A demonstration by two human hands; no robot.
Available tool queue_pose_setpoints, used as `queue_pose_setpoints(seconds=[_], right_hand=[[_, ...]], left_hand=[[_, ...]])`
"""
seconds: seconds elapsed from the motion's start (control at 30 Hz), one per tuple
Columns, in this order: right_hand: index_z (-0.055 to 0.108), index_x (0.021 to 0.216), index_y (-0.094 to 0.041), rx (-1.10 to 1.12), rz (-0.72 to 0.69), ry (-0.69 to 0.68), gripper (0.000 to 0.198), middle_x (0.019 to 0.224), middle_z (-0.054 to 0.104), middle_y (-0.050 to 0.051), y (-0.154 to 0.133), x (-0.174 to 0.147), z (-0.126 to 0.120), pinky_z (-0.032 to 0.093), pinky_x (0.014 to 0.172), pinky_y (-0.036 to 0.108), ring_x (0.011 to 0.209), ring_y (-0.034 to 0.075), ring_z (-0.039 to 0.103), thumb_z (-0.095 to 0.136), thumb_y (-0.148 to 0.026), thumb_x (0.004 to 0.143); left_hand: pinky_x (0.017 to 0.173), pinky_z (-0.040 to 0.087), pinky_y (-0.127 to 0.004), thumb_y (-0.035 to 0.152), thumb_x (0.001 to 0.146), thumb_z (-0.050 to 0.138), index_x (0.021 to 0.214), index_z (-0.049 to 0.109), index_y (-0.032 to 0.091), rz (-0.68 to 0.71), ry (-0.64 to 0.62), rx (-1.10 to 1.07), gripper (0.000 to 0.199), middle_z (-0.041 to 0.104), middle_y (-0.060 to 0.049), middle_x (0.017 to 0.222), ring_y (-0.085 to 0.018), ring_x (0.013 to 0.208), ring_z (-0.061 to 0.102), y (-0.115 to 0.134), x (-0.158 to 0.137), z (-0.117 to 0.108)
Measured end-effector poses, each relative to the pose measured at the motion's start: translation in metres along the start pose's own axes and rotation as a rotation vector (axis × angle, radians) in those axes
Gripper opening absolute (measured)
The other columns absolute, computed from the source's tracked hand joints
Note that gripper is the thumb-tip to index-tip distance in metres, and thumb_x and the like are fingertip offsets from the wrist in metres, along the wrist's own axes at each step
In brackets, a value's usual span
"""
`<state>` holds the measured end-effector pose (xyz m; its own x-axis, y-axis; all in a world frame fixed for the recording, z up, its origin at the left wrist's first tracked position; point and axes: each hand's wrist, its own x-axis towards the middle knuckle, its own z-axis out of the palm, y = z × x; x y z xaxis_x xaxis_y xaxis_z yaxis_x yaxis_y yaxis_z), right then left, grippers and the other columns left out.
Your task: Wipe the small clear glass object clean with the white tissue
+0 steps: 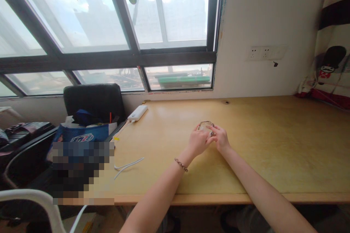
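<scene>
Over the middle of the table point(169, 174), my two hands meet at a small item point(205, 123) with a thin, dark, chain-like loop along its far edge. A pale, shiny part shows inside the loop, but its kind is too small to make out. My left hand point(199, 140) has its fingers closed on the near left side of it and covers much of it. From the right, my right hand point(221, 139) pinches at it, fingertips close to the left hand's. A beaded bracelet point(181, 165) circles my left wrist.
A white power bank point(137, 113) with a cable point(128, 164) lies at the table's left. Beyond that edge, a blue bag point(82, 134) rests on a black chair point(93, 98). Windows and a wall with sockets point(258, 53) stand behind; a patterned curtain point(330, 54) hangs at right.
</scene>
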<state>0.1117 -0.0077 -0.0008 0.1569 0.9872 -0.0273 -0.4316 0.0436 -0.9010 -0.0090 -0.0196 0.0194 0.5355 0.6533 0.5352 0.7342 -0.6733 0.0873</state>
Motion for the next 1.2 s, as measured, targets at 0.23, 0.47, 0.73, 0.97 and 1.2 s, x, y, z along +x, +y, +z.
queue_pose_setpoints(seconds=[0.23,0.47,0.73,0.97,1.2], right_hand=[[0.064,0.085,-0.014,0.047,0.091,-0.098,0.03,0.085,0.065,0.008,0.0,-0.005,0.001,0.048,0.058,0.029,0.064,0.016,0.059,0.063,-0.034,0.063],[0.064,0.084,-0.014,0.11,0.093,-0.103,0.028,0.094,0.064,0.008,-0.004,-0.007,0.006,0.047,0.056,0.025,0.061,0.012,0.056,0.065,-0.031,0.061],[0.063,0.08,-0.015,0.121,0.113,-0.122,0.026,0.079,0.065,0.004,-0.003,-0.007,0.006,0.046,0.053,0.023,0.054,0.009,0.053,0.066,-0.032,0.06],[0.061,0.076,-0.016,0.081,0.111,-0.129,0.022,0.076,0.064,0.003,0.001,-0.009,0.007,0.046,0.052,0.023,0.057,0.011,0.055,0.063,-0.034,0.062],[0.063,0.079,-0.015,0.098,0.133,-0.105,0.025,0.083,0.066,0.007,-0.003,-0.008,0.004,0.048,0.055,0.027,0.063,0.016,0.06,0.064,-0.031,0.06]], left_hand=[[0.09,0.032,-0.033,0.035,0.087,0.032,0.058,0.057,0.02,-0.037,0.066,-0.09,0.042,0.064,0.001,0.061,-0.01,0.06,0.057,-0.006,-0.001,-0.008],[0.093,0.027,-0.039,0.03,0.085,0.036,0.062,0.057,0.018,0.019,0.181,0.11,0.034,0.063,-0.003,0.064,-0.015,0.074,0.058,-0.005,-0.003,-0.006],[0.102,0.016,-0.045,0.03,0.086,0.035,0.088,0.058,0.016,-0.054,0.176,0.108,0.027,0.064,-0.008,0.092,-0.019,0.095,0.055,0.004,-0.002,0.0],[0.105,0.014,-0.044,0.024,0.087,0.032,0.095,0.058,0.021,-0.02,0.122,-0.083,0.027,0.065,-0.002,0.096,-0.015,0.091,0.057,0.005,-0.005,-0.006],[0.101,0.026,-0.037,0.022,0.087,0.03,0.068,0.06,0.02,0.001,0.106,-0.1,0.036,0.066,0.001,0.067,-0.011,0.064,0.059,0.002,-0.003,-0.006]])
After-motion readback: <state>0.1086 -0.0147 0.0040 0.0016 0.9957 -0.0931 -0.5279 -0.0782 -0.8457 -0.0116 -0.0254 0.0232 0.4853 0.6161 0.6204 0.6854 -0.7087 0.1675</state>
